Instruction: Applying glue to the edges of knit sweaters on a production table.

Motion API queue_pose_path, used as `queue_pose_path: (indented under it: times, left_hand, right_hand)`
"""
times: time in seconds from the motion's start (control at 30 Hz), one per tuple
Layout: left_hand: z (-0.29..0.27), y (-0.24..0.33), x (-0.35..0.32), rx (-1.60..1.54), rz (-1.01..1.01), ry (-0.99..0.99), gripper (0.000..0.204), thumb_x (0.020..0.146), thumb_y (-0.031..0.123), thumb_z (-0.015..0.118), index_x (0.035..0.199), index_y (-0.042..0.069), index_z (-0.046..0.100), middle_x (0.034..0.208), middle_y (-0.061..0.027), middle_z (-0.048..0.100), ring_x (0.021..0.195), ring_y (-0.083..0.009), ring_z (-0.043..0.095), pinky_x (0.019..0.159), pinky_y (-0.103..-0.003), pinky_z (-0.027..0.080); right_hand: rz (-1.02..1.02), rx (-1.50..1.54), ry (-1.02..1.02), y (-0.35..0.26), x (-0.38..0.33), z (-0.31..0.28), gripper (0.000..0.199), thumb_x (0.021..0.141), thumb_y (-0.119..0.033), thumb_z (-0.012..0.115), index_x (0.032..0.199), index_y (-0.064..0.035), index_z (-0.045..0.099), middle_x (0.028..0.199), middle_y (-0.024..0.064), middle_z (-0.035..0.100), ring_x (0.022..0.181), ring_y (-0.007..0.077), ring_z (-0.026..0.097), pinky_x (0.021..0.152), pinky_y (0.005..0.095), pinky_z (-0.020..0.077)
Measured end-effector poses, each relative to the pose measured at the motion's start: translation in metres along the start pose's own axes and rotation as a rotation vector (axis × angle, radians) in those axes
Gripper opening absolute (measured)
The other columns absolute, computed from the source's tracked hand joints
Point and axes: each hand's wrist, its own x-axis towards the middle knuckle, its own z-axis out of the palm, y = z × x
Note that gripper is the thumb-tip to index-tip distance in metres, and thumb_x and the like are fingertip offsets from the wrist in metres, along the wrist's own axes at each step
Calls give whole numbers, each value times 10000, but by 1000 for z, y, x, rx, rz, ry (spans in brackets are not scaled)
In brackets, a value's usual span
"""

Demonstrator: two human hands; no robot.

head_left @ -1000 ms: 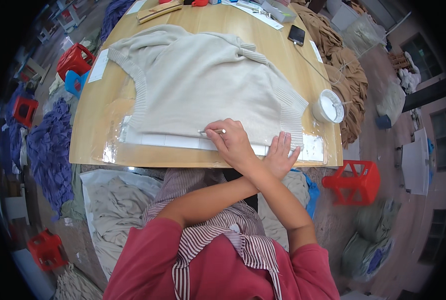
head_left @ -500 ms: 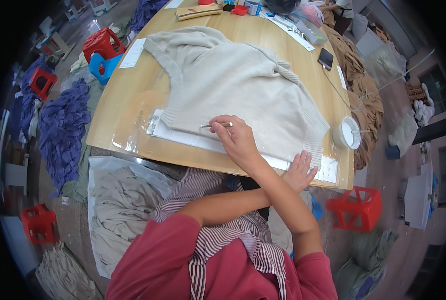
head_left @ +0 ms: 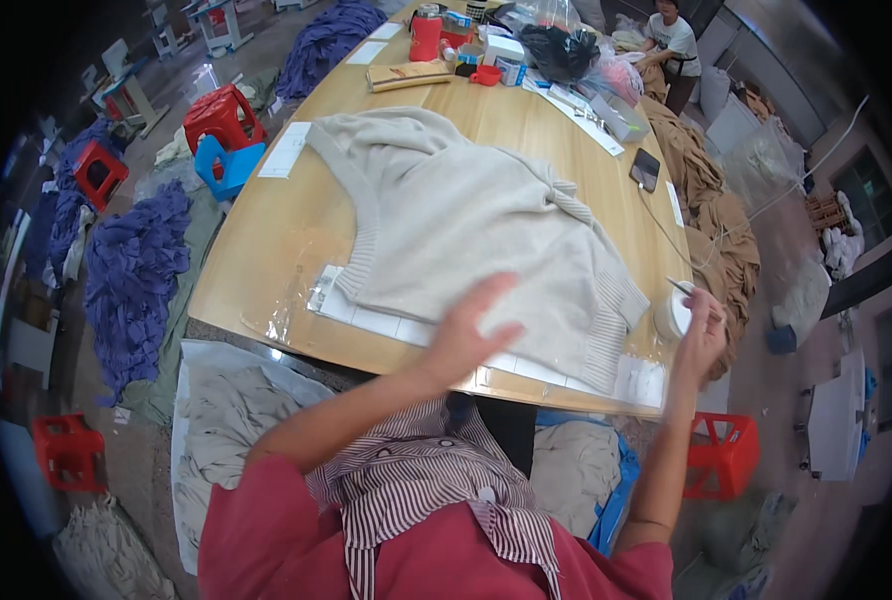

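Observation:
A cream knitted sweater piece (head_left: 466,220) with ribbed edges lies spread on the wooden table (head_left: 236,270). My left hand (head_left: 471,335), slightly blurred, is over its lower edge with fingers apart and nothing in them; whether it touches the knit I cannot tell. Under that edge runs a white marked strip (head_left: 396,325). At the table's right side my right hand (head_left: 704,335) is closed on a thin pen-like stick (head_left: 680,288), its end pointing up and left. Just beside these fingers stands a white tub (head_left: 670,318), partly hidden by the hand.
A phone (head_left: 645,170) with a cable lies at the right edge. Far back are a red bottle (head_left: 426,35), a black bag (head_left: 559,52) and a long pouch (head_left: 409,75). Brown fabric (head_left: 716,215) hangs along the right; another person (head_left: 674,45) is behind. Red stools (head_left: 224,118) stand around.
My crossed arms have parted. The right hand carried the stick from the sweater's lower edge to the tub at right; the left hand left the ribbed corner and moved left.

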Motion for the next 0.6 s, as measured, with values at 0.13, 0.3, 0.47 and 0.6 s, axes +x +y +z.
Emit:
queue_pose_path:
  times: [0.13, 0.3, 0.47, 0.6]
  left_hand:
    - [-162, -68, 79, 449, -264, 657, 544, 812, 159, 725, 1277, -17, 506, 1186, -212, 582, 1034, -284, 607, 846, -376, 514]
    - [-176, -113, 103, 968, -430, 226, 493, 771, 226, 744, 1173, -9, 581, 1105, -232, 589, 1000, -381, 585, 870, -440, 480]
    - [-206, -139, 109, 860, -108, 444, 283, 797, 191, 714, 1025, 36, 647, 1066, -177, 618, 1011, -321, 597, 848, -438, 489]
    - [-215, 11, 111, -739, -58, 368, 264, 936, 112, 554, 1158, -30, 544, 1112, -108, 637, 1057, -212, 610, 925, -334, 480]
  right_hand:
    - [-229, -699, -88, 53, 41, -55, 219, 952, -232, 586, 887, -44, 676, 823, 124, 622, 778, 298, 556, 699, 410, 447]
    - [-331, -949, -115, 84, 17, -44, 274, 854, -284, 668, 1000, -52, 659, 923, 131, 637, 970, 321, 547, 855, 456, 430]
    - [128, 78, -384, 19, -62, 38, 374, 941, -304, 613, 1195, -31, 579, 1094, 126, 634, 993, 243, 615, 829, 363, 504]
    - [985, 690, -808, -30, -81, 151, 663, 951, -478, 554, 1424, -71, 329, 1211, 179, 590, 993, 300, 643, 782, 417, 552]
